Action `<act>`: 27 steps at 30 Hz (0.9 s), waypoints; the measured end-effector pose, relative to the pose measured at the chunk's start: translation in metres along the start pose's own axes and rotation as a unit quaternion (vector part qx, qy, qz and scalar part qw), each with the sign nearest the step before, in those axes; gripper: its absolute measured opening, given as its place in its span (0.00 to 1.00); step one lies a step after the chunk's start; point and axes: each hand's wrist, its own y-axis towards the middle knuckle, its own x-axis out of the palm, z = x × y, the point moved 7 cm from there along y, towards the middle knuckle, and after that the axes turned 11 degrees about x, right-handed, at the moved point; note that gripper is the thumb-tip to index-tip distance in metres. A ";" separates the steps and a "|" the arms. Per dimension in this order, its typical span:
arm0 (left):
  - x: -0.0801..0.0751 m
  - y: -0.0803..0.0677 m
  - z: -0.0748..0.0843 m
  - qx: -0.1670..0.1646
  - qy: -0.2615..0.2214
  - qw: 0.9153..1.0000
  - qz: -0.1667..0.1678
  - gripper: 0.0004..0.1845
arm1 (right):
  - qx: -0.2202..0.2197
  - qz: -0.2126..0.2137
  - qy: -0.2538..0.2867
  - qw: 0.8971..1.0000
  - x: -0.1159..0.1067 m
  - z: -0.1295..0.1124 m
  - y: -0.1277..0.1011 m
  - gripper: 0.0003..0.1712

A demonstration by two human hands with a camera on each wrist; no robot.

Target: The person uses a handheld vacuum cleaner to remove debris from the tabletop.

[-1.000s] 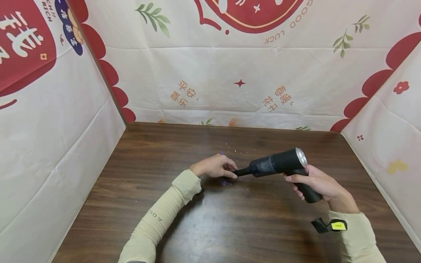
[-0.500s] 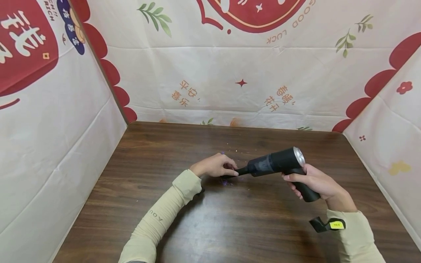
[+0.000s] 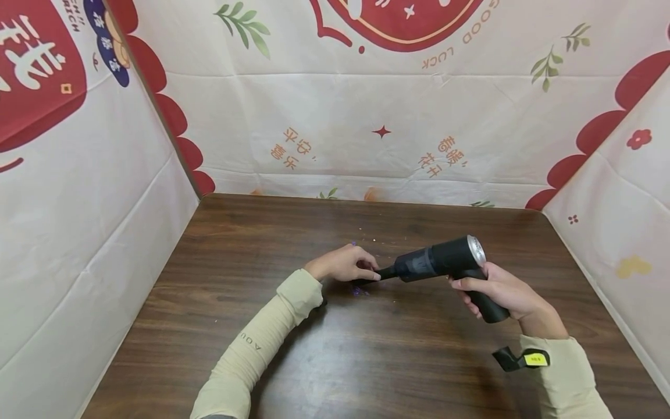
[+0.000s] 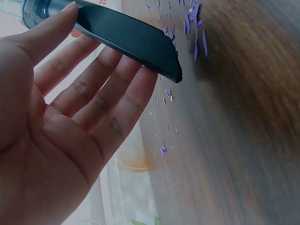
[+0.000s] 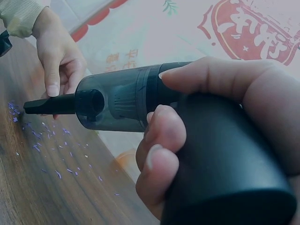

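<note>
My right hand [image 3: 505,291] grips the handle of a black handheld vacuum cleaner [image 3: 452,256], fingers curled round it in the right wrist view. Its clear dust chamber [image 5: 123,99] points left. With the thumb above and the fingers beneath, my left hand [image 3: 342,263] pinches the flat black nozzle [image 4: 129,40]. The nozzle's slanted tip sits low by the tabletop; whether it touches cannot be told. Purple paper scraps [image 4: 193,23] lie around the tip, and more small purple bits [image 5: 58,173] are scattered over the wood in the right wrist view.
The brown wooden table [image 3: 314,361] is enclosed by printed white cloth walls [image 3: 335,122] at the back and both sides. Pale crumbs lie behind the nozzle. A black strap with a yellow label [image 3: 535,359] is on the right wrist.
The vacuum cleaner and right hand have shifted very slightly left since one second ago. The left hand keeps its hold on the nozzle.
</note>
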 end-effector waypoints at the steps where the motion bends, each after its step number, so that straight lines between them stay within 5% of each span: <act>1: 0.000 0.000 0.000 0.001 -0.001 1.000 0.000 0.09 | 0.000 0.000 0.000 1.000 0.000 0.000 0.000 0.07; 27: 0.003 -0.003 -0.004 -0.003 0.001 1.000 -0.003 0.10 | 0.002 -0.009 0.012 1.000 0.002 0.002 0.003 0.07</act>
